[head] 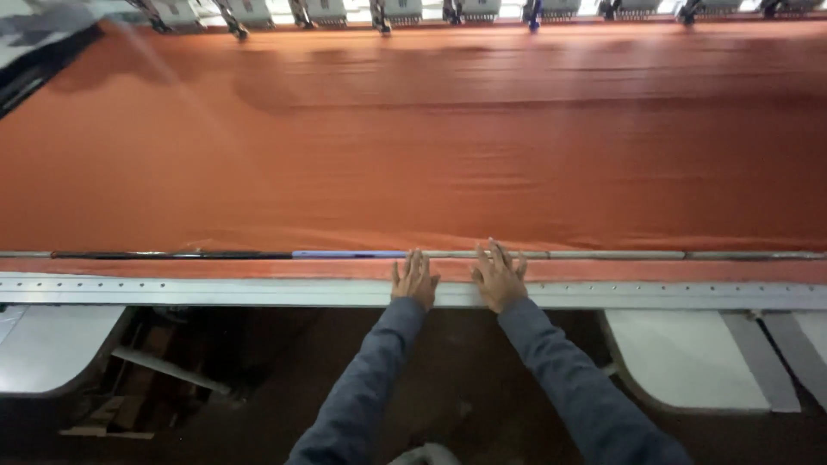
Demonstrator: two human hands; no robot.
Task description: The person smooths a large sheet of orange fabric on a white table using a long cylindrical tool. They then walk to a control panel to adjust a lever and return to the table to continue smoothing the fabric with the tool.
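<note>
Orange fabric sheet [413, 146] is lying stretched across the frame, ending at the clamping rod [603, 255]; left hand [414, 279] and right hand [498, 275] are pressing flat, fingers spread, gripping nothing, beside the rod. Risk: uneven pressure is likely puckering the edge or pulling it loose from the rod

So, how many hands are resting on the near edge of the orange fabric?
2. The left hand lies flat on the fabric edge near the middle; the right hand lies just beside it, fingers spread.
</note>
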